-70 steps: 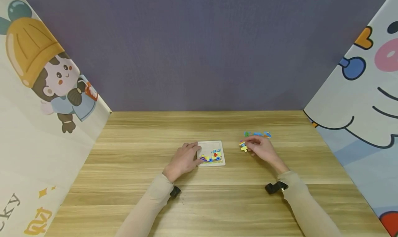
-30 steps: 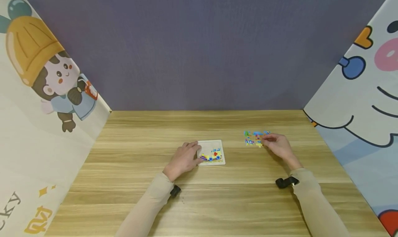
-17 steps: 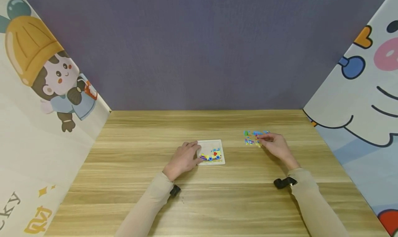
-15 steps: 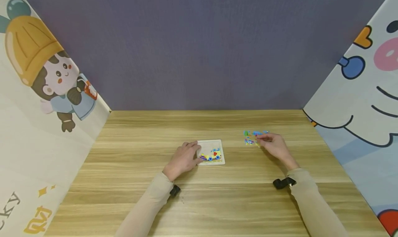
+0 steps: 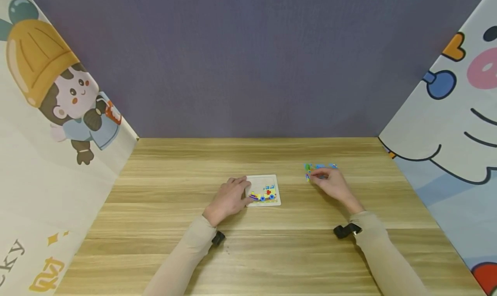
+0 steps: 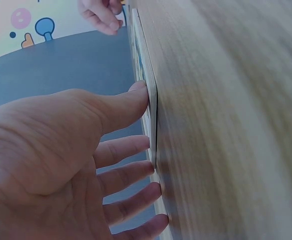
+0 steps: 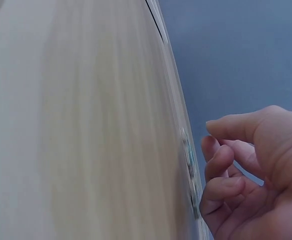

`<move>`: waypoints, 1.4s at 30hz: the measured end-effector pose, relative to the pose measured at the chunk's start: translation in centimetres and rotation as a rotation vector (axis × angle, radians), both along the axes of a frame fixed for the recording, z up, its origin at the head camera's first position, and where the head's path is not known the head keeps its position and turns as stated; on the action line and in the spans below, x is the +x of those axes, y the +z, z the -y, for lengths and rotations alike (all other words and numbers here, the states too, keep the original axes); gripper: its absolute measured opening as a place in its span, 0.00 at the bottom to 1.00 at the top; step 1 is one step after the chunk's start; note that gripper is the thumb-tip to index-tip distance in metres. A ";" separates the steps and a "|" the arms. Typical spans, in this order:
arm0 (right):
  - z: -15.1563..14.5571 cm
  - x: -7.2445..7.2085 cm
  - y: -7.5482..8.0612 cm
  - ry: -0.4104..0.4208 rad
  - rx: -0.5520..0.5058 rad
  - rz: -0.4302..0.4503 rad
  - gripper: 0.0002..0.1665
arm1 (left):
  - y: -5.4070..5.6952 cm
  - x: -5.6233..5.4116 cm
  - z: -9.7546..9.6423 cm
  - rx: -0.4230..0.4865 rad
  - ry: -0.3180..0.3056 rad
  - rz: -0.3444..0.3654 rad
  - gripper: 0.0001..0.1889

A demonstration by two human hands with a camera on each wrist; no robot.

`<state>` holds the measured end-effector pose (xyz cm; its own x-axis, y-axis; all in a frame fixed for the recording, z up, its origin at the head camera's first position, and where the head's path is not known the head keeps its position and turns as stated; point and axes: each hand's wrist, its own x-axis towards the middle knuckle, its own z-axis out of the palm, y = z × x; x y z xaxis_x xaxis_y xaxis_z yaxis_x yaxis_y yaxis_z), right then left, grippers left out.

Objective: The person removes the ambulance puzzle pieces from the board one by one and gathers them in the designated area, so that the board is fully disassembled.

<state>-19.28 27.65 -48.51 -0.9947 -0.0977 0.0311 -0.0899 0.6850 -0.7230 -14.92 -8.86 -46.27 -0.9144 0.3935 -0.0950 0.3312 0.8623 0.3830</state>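
A white puzzle board [image 5: 257, 183] lies flat on the table, with colourful pieces showing a yellow vehicle [image 5: 268, 193] along its lower part. My left hand [image 5: 228, 201] rests on the board's left side, thumb on its edge and fingers fairly straight, also seen in the left wrist view. My right hand [image 5: 333, 187] hovers over the loose puzzle pieces [image 5: 308, 167] to the right of the board, covering some of them. In the right wrist view its thumb and bent fingers [image 7: 221, 160] stand slightly apart above the pieces [image 7: 190, 155]; nothing shows between them.
The wooden table [image 5: 248, 253] meets a dark blue-grey back panel [image 5: 248, 63]. Pale side walls with cartoon prints stand left and right. A black wrist camera [image 5: 347, 231] is strapped to the right wrist, another [image 5: 218, 238] to the left.
My right hand first put down a yellow piece beside the others, drew back to the right, and has since moved left over the loose pieces. My left hand and the board have stayed put.
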 end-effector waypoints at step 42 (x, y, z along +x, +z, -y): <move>10.3 1.0 0.2 0.380 0.005 0.062 0.22 | -0.1 0.1 -0.1 -0.018 0.011 -0.003 0.31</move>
